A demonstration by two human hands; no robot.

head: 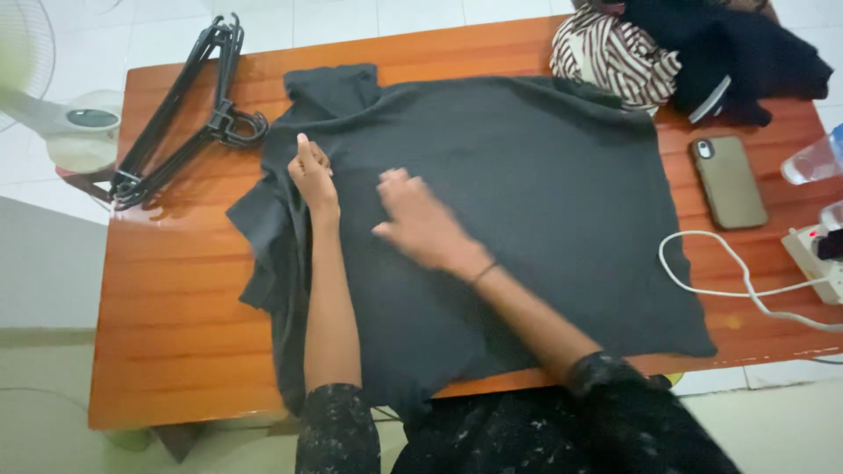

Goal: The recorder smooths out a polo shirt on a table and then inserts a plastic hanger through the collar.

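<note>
- The dark grey garment (527,202) lies spread flat over the middle of the wooden table (176,307), filling most of the centre of the frame; its left edge is bunched and folded, and its lower left part hangs over the near table edge.
- At the far left of the frame stands a white fan (61,123) on the tiled floor, just off the table.
- In the upper left, on the table, lies a bundle of black hangers (189,101), apart from the garment's collar end.
- The left hand (313,175) rests flat on the garment near its bunched left side, fingers straight and together, gripping nothing.
- The right hand (421,219), just right of it, lies on the cloth with fingers spread; it is blurred, and it seems to hold nothing.
- In the upper right sits a striped cloth (615,57) beside a pile of black clothes (746,53).
- Right of the garment lies a phone (729,180), face down.
- At the right edge, a white cable (711,285) loops to a power strip (817,250).
</note>
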